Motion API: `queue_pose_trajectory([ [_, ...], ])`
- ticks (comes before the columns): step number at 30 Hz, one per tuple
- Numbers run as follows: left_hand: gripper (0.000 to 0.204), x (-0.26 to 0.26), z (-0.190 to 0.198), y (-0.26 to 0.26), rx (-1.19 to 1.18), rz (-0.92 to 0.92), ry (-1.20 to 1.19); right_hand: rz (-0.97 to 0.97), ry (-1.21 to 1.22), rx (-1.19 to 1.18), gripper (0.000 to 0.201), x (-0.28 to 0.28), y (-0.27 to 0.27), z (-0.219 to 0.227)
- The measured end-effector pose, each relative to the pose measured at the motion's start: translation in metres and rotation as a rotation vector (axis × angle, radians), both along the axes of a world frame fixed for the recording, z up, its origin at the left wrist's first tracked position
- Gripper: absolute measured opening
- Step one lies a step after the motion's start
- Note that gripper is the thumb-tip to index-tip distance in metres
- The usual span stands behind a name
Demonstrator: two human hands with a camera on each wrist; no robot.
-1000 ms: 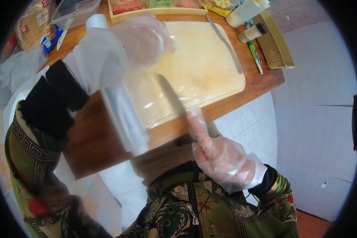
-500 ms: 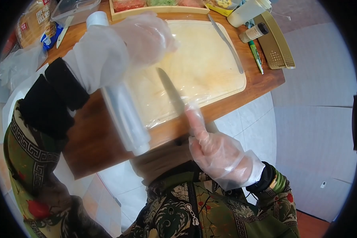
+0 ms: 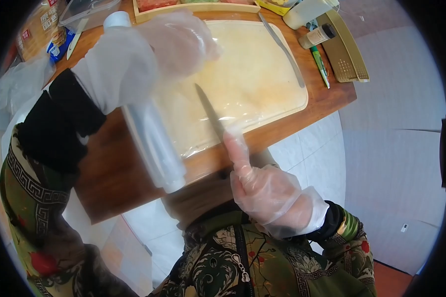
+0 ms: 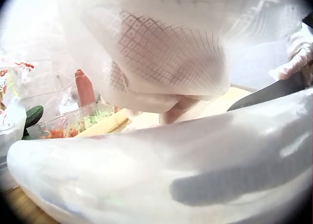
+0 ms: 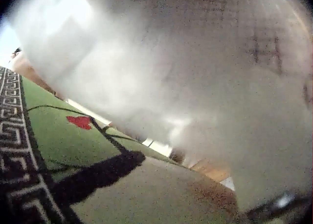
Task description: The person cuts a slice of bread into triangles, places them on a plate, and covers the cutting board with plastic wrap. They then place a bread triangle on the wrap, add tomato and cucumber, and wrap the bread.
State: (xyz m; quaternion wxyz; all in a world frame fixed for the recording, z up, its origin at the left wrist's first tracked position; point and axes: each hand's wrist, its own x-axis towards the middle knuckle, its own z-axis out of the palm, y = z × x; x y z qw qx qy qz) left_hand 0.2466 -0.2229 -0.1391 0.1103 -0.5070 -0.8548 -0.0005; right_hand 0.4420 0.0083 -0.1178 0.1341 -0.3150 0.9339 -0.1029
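Note:
My left hand (image 3: 181,42), in a clear plastic glove, is over the left part of the pale cutting board (image 3: 262,64). Its fingers point down; I cannot tell whether they pinch anything. Beneath that forearm lies a roll of plastic wrap (image 3: 156,143), slanting past the board's left edge. Shiny clear film (image 3: 203,141) covers the board's near left part. My right hand (image 3: 267,198), also gloved, grips a knife (image 3: 209,110), index finger stretched along the blade's spine. The handle is hidden in the hand. In the left wrist view, the blade (image 4: 269,94) shows behind the roll.
A second knife (image 3: 285,49) lies along the board's right edge. Beyond are a seasoning jar (image 3: 316,37), a green pen (image 3: 320,64), a squeeze bottle (image 3: 307,12) and a basket (image 3: 344,49). A wooden tray (image 3: 198,10) of fillings is behind, bagged bread (image 3: 39,29) at left.
The right hand with the knife has shifted slightly left and toward the board. The left hand stays over the board; the whole view has tilted a little.

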Motion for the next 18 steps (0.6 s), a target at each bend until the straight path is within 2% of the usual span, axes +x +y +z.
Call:
queue_pose_trajectory([
  [4,0.044,-0.003,-0.011,0.002,0.029,0.013,-0.031,-0.025,-0.039,0.025,0.08,0.007,-0.003,0.008],
  [6,0.045,-0.007,-0.022,0.006,0.165,0.106,-0.135,0.069,-0.045,-0.056,0.078,0.012,0.006,-0.002],
  [13,0.039,-0.012,-0.021,0.007,0.014,0.057,0.021,0.129,0.056,0.023,0.077,0.031,0.016,0.008],
  [16,0.038,-0.013,-0.02,0.006,-0.034,0.041,0.085,0.024,0.011,-0.069,0.078,0.044,0.027,0.007],
  [18,0.035,-0.013,-0.02,0.002,-0.02,-0.021,0.127,-0.078,-0.238,-0.162,0.083,0.049,0.036,0.009],
])
